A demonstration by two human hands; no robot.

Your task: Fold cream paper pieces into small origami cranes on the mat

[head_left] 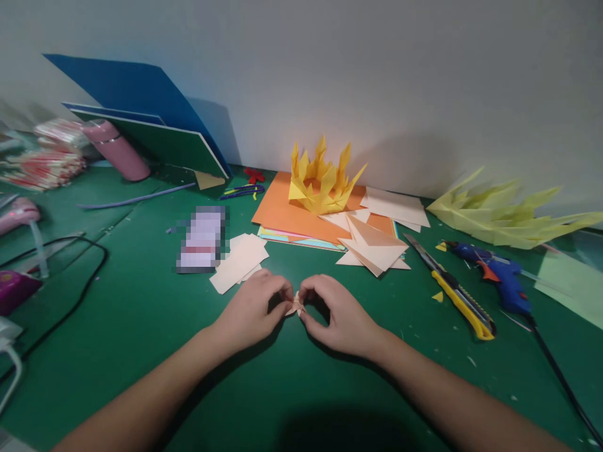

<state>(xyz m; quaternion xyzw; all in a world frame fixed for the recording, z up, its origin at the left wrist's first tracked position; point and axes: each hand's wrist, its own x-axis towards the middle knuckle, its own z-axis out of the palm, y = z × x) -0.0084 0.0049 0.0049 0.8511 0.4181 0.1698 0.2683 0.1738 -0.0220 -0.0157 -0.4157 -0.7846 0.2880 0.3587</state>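
A small folded piece of pale peach paper point(295, 306) sits between both hands, just above the green table. My left hand point(257, 304) pinches its left side between thumb and fingertips. On the opposite side my right hand point(336, 314) pinches it too, with the fingers curled into a ring. Most of the paper is covered by the fingertips, so its full shape is hidden. Cut peach paper pieces point(239, 260) lie just beyond my left hand. More peach sheets point(374, 245), some folded, lie past my right hand.
A yellow folded-paper crown point(323, 182) stands on orange paper point(273, 204) by the wall. At right lie a yellow utility knife point(459, 298), a blue glue gun point(506, 276) with its cord, and a pale yellow paper piece point(509, 216). A pink bottle point(117, 150) leans against boards at left.
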